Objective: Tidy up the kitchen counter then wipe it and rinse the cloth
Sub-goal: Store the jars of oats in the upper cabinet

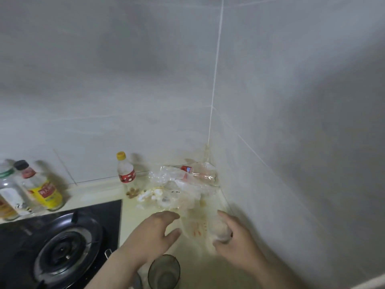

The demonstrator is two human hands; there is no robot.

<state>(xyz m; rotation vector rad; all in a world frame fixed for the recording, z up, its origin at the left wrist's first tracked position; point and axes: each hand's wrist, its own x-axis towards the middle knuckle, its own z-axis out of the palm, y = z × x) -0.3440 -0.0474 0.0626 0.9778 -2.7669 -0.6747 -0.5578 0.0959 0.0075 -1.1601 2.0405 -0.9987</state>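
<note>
A pale yellow counter [98,190] runs into a tiled corner. A heap of clear plastic bags and wrappers [183,184] fills that corner, with an empty bottle with a red label [200,174] lying in it. A clear bag with red print [195,228] lies in front, between my hands. My left hand [154,234] reaches toward it with fingers spread and loosely bent, holding nothing. My right hand [233,238] grips a pale crumpled wad [220,230] at the bag's right edge. The picture is blurred.
A small bottle with a yellow cap [126,172] stands by the wall, crumbs [132,192] at its foot. Sauce bottles [39,188] stand at the left. A black gas hob [60,247] takes the lower left. A dark glass [164,272] stands near the front edge.
</note>
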